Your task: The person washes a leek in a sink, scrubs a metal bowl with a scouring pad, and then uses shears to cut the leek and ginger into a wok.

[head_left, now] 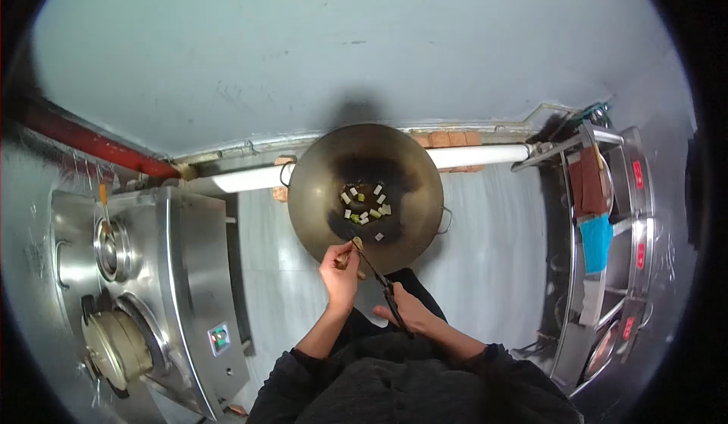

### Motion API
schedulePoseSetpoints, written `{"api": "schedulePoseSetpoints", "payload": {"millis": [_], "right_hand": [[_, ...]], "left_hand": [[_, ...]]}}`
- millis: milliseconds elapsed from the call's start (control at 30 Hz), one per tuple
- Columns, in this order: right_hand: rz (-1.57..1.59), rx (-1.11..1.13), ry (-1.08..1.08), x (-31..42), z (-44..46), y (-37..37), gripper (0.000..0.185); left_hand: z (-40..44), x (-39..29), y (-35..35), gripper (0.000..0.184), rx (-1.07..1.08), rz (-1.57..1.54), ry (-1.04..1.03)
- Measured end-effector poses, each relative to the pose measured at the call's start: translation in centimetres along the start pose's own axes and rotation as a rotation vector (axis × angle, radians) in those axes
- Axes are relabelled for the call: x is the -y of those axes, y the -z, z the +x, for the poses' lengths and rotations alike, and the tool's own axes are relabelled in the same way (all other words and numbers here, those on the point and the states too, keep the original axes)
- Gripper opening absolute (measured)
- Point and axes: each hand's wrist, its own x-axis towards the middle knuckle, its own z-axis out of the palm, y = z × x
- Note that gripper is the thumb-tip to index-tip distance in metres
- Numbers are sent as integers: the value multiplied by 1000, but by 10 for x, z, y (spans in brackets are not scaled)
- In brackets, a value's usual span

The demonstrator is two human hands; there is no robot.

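head view shows the left hand (340,274) pinching a food piece (357,241) and the right hand (410,310) gripping a knife (388,293), at the wok's (315,174) six o'clock.

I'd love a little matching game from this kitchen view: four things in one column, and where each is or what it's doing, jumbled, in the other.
Things:
1. Wok
2. Blue cloth
3. White pipe
4. Left hand

Places and states:
A. Hangs at the right side of the view
B. Pinches a small pale bit
C. Runs along the foot of the far wall
D. Holds small white and green pieces

Right pairs: 1-D, 2-A, 3-C, 4-B
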Motion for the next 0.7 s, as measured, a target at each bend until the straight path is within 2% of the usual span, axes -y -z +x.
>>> {"api": "schedulePoseSetpoints", "payload": {"millis": [100, 267, 333, 467, 533, 567, 633, 700], "right_hand": [[-23, 76, -28, -5, 14, 43, 71], [-43, 127, -2, -16, 25, 63, 65], [-69, 10, 72, -24, 25, 55, 48], [-129, -18, 61, -22, 20, 52, 49], [-159, -42, -8, -22, 17, 49, 52], [-165, -44, -11, -18, 14, 51, 52], [-53, 57, -210, -7, 10, 58, 52], [47, 77, -236, -13, 11, 59, 53]], "left_hand": [[3, 6, -33, 2, -103, -194, 54], [6, 10, -60, 3, -206, -205, 5], [5, 13, -62, 3, -243, -224, 11], [-1, 23, -55, 3, -226, -187, 55], [-1, 38, -51, 3, -228, -162, -2], [-1, 39, -50, 3, -213, -177, 47], [0, 43, -47, 5, -200, -188, 182], [-2, 51, -45, 5, -228, -244, 162]]}}
